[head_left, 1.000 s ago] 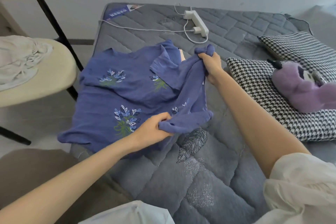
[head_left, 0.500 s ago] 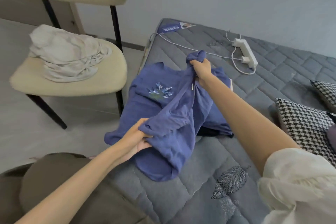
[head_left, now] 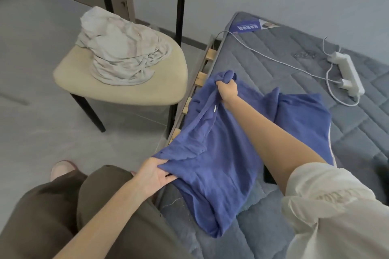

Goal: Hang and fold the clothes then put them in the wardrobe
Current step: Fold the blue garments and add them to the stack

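Head camera shows a blue shirt (head_left: 221,164), soft and crinkled, doubled over in loose folds along the left edge of a grey quilted mattress (head_left: 273,52); the right hand (head_left: 228,90) clutches its bunched far end, the left hand (head_left: 154,174) grips its near edge

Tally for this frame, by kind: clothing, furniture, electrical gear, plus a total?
Clothing: 2, blue shirt and pale bundle, counted as one
Furniture: 2, chair and mattress
Electrical: 1, power strip
Total: 5
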